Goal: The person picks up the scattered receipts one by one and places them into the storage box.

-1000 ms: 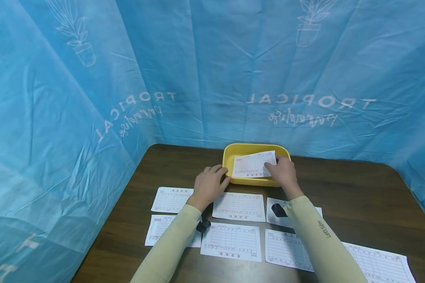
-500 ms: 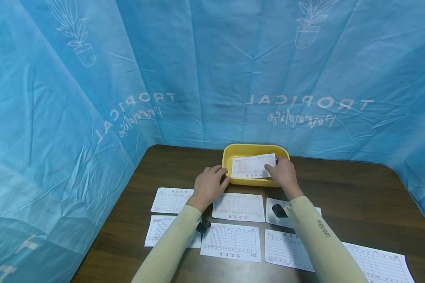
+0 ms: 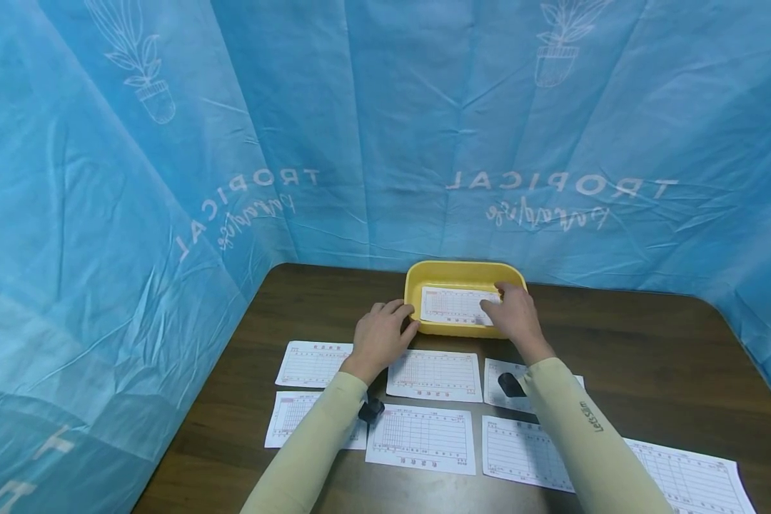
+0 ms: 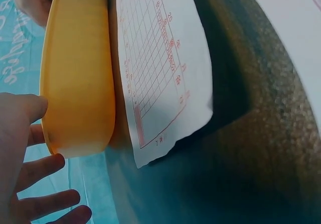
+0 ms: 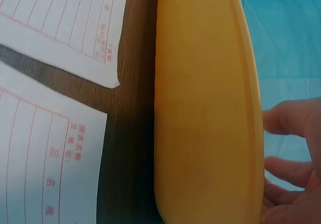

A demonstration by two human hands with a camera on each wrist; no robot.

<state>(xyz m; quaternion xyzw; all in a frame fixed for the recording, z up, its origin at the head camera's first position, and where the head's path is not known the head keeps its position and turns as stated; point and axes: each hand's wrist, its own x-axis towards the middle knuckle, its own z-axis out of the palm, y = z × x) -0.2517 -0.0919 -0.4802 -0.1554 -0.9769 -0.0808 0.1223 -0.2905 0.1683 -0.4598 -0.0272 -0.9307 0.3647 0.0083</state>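
A shallow yellow plastic bin (image 3: 465, 271) stands at the back of the table in the head view. A white printed form (image 3: 456, 305) with a ruled grid lies flat inside it. My right hand (image 3: 517, 318) is over the bin's right end, thumb and forefinger apart at the form's right edge, holding nothing. My left hand (image 3: 380, 335) is at the bin's front left corner. In the left wrist view its thumb (image 4: 37, 107) touches the rim while the other fingers spread loosely around that corner. The right wrist view shows the right fingers (image 5: 288, 116) behind the bin's rim.
Several white forms lie in two rows in front of the bin, among them a middle form (image 3: 434, 375) and a lower form (image 3: 420, 439). My forearms cover parts of others. A blue curtain (image 3: 385, 143) hangs behind the wooden table (image 3: 649, 343).
The form in the bin has gone from tilted, with its right end in my right fingers, to flat on the bottom. My right hand has let go of it. My left hand has stayed put.
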